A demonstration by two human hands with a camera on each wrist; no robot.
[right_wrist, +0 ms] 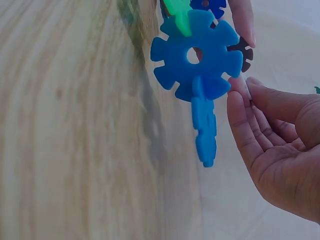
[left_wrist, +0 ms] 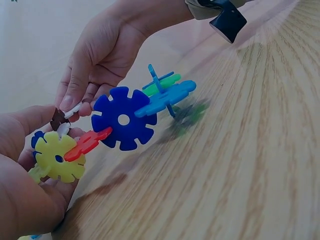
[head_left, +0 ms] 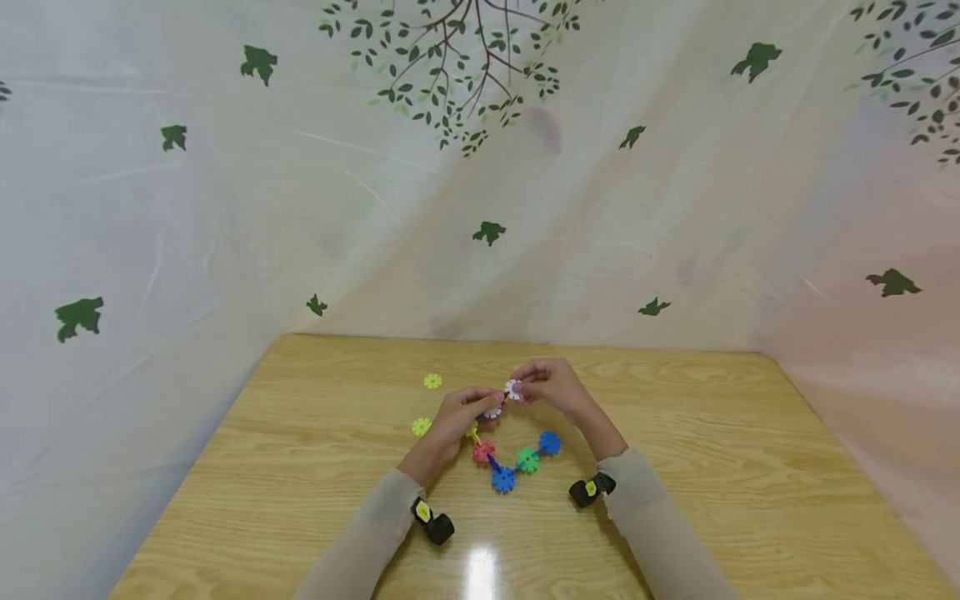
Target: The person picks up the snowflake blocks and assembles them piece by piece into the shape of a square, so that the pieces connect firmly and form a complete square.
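Note:
My left hand (head_left: 450, 421) grips one end of a chain of notched flower-shaped plastic discs. By its fingers are a yellow disc (left_wrist: 46, 150) and a red disc (left_wrist: 89, 143), followed by a dark blue disc (left_wrist: 107, 125). The chain curves toward me through a blue disc (head_left: 503, 479) and a green disc (head_left: 527, 459) to another blue disc (head_left: 550, 442). Between thumb and fingers, my right hand (head_left: 553, 387) pinches a white disc (head_left: 513, 388). A dark brown disc (right_wrist: 244, 54) sits between the two hands, meeting the white disc's edge.
Two yellow discs lie on the wooden table (head_left: 712, 442), one yellow disc (head_left: 432, 381) farther back and another yellow disc (head_left: 422, 426) beside my left hand. A pale cloth (head_left: 562, 275) with leaf prints rises behind the table's far edge.

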